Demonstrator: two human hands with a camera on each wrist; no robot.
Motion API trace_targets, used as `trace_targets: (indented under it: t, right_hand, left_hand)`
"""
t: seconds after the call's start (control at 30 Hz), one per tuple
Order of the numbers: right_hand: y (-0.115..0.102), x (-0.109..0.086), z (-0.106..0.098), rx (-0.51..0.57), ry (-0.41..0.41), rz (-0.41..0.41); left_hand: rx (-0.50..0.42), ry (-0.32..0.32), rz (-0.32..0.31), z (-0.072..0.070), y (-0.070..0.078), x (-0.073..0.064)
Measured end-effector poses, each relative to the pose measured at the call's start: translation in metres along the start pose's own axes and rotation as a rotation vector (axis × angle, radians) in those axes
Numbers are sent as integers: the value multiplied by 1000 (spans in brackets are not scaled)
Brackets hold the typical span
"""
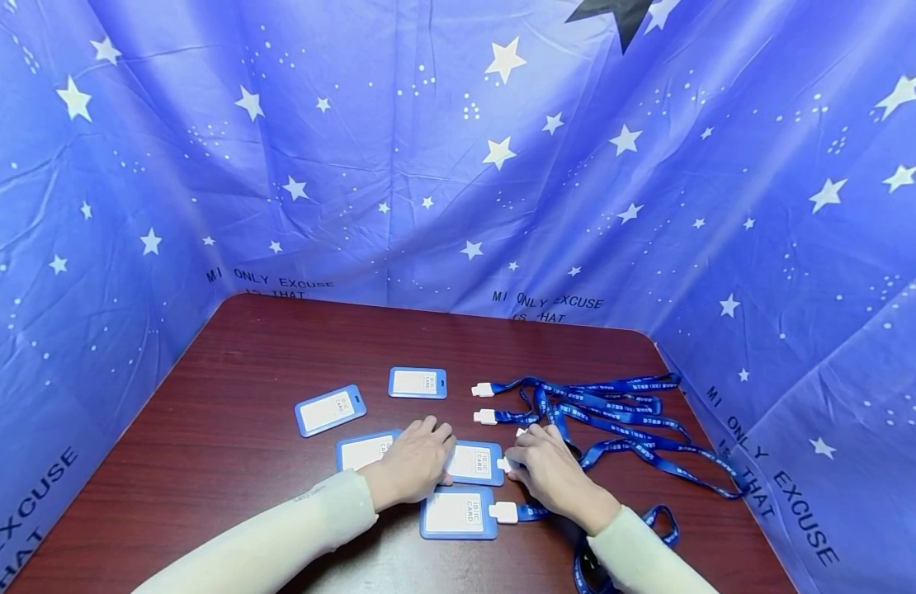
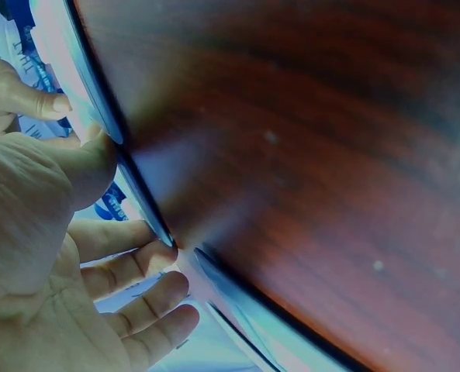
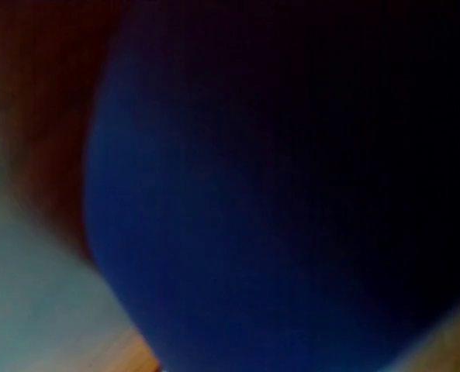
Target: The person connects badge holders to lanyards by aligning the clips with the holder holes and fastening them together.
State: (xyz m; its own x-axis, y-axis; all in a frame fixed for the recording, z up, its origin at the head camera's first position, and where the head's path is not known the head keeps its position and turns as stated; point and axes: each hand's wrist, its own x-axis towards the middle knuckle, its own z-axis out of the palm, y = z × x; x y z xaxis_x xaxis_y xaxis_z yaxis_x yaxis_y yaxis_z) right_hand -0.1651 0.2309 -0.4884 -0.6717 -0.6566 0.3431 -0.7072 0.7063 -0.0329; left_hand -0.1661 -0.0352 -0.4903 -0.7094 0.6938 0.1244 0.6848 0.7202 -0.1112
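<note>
Left hand (image 1: pixel 413 462) covered one end of the middle card holder (image 1: pixel 476 464), right hand (image 1: pixel 553 472) masked part of a white clip (image 1: pixel 502 464), a lanyard (image 1: pixel 579 568) ran off the bottom edge, and the right wrist view blurred a blue shape (image 3: pixel 183 225) past naming!

Head view high, wrist views apparently close

The left hand (image 1: pixel 413 464) grips a blue-edged card holder (image 1: pixel 473 464), the right hand (image 1: pixel 553 472) pinches a white clip (image 1: pixel 504 465) at its edge, and two loose holders (image 1: pixel 417 383) lie beyond the left fingers while blue lanyards (image 1: pixel 621 385) spread to the right of the right fingers.
</note>
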Motion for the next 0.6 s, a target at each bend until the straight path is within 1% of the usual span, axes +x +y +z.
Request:
trace_targets:
  t: [0.1, 0.43, 0.6]
  right_hand:
    - [0, -1, 0, -1, 3, 2]
    - [2, -3, 1, -24, 13, 13]
    - [2, -5, 1, -25, 5, 23]
  left_hand:
    - [-2, -3, -5, 0, 0, 0]
    - [-14, -42, -16, -4, -1, -2]
    - [-16, -44, -17, -3, -3, -3]
